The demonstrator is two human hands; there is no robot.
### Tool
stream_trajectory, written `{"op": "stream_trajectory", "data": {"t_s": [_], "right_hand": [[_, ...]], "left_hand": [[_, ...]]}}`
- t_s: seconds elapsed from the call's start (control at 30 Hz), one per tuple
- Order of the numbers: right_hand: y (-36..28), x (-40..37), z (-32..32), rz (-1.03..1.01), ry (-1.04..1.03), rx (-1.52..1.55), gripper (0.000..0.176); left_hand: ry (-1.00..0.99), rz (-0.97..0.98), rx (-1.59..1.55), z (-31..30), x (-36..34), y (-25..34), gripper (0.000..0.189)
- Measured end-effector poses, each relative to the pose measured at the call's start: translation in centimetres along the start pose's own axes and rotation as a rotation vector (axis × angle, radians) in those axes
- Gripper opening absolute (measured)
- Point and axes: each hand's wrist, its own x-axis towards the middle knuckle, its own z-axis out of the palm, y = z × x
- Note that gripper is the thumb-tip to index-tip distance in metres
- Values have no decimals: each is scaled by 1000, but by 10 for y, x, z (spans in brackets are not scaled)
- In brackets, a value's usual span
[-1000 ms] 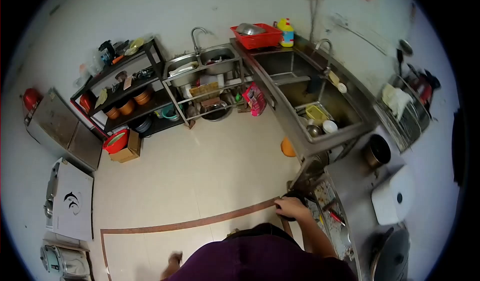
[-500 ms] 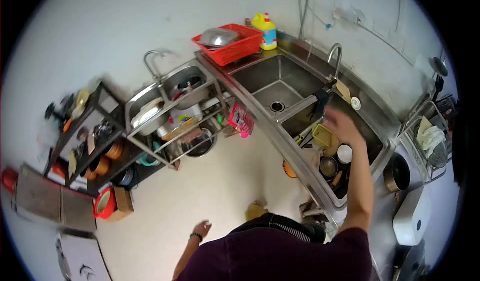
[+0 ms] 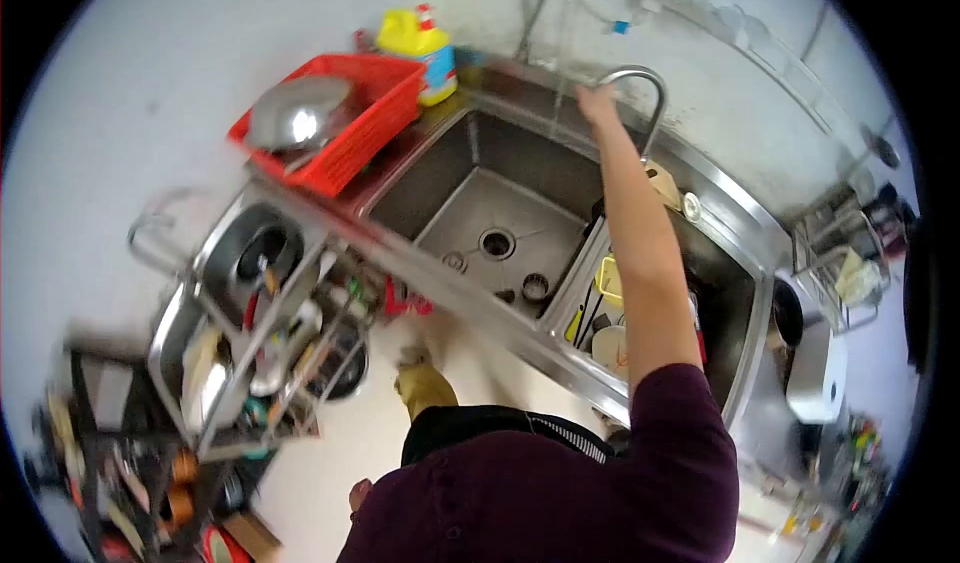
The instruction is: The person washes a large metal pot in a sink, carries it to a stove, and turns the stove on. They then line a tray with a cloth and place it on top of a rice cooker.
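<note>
My right hand [image 3: 597, 103] is stretched out to the curved metal faucet [image 3: 655, 98] behind the sink and appears closed around the end of its spout. The fingers look small and slightly blurred. Below the hand lies the left basin [image 3: 440, 203] with its drain. Under my right forearm, the right basin [image 3: 735, 303] holds a yellow plastic basket [image 3: 607, 278], a pale bowl [image 3: 608, 346] and other dishes, partly hidden by the arm. My left hand [image 3: 360, 495] hangs low beside my body, mostly covered by it, with its fingers not clear.
A red plastic basket [image 3: 375, 128] with a metal lid [image 3: 300, 113] stands on the counter at the left, beside a yellow bottle [image 3: 435, 58]. Farther left is a smaller double sink [image 3: 205, 293] with pots. At the right are a white container [image 3: 817, 378] and a dish rack [image 3: 835, 263].
My right hand has moved from above the right basin up to the faucet spout. The view has shifted, showing more of the left basin. My left hand is now mostly hidden.
</note>
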Motion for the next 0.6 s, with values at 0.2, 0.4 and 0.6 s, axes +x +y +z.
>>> {"op": "stream_trajectory", "data": {"t_s": [0.2,0.4,0.6], "right_hand": [[66,13,-35,186,-230,-503,42],[129,-35,-65,342,-269,-997,30],[106,-46,-50,378,-399,-1154,25]], "left_hand": [[-154,677,-68,-173,110,308,31],[-434,944,-84,-220,107,481,29],[-613,1133,56,-188,89,548,27]]}}
